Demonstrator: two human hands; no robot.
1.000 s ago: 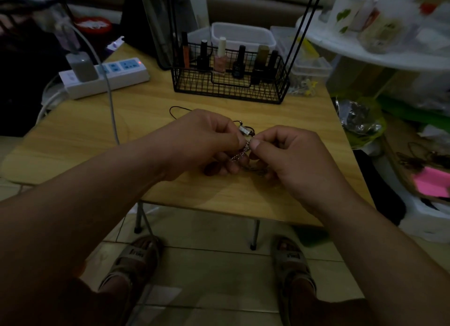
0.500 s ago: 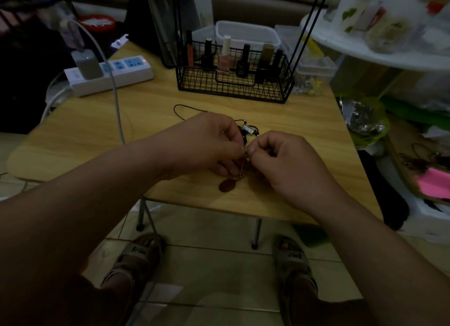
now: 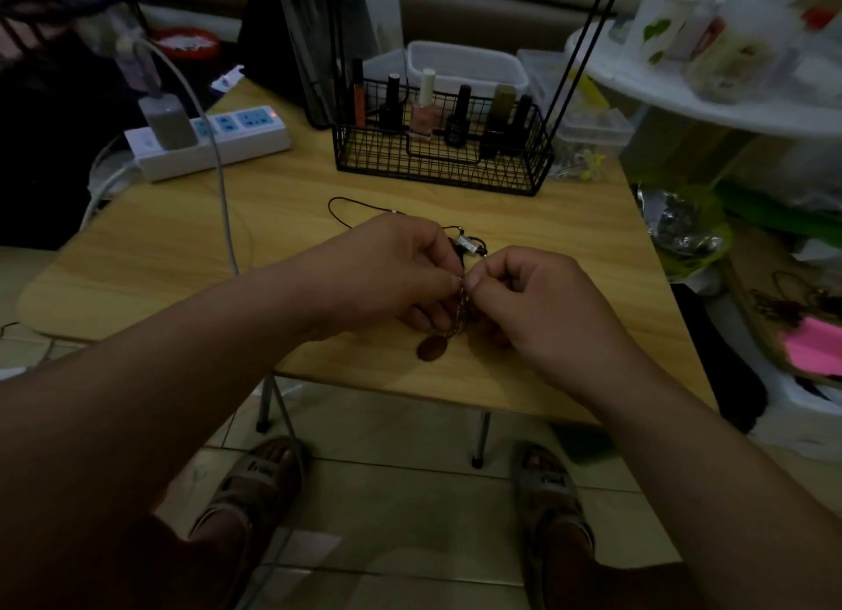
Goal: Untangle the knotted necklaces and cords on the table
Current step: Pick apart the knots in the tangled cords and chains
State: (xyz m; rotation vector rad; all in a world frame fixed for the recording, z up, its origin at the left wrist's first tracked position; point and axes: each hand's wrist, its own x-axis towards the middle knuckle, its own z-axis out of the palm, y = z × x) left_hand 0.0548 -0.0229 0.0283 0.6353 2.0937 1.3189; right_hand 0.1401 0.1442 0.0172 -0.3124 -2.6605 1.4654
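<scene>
Near the table's (image 3: 182,254) front edge, your left hand (image 3: 392,272) and right hand (image 3: 542,304) pinch the chain (image 3: 461,308); tease loops apart gently, never yank.

A wire basket (image 3: 437,167) of polish bottles (image 3: 421,106) — beside it, a power strip (image 3: 214,142).

Both hands over desk (image 3: 159,263), thumbs nearly touching: left hand (image 3: 392,272) and right hand (image 3: 542,299) pinch chain (image 3: 461,308). Pendant (image 3: 432,348) hangs on desk. Black cord (image 3: 355,205) behind left hand. Wire basket (image 3: 437,163) at back, power strip (image 3: 214,142) back left.
</scene>
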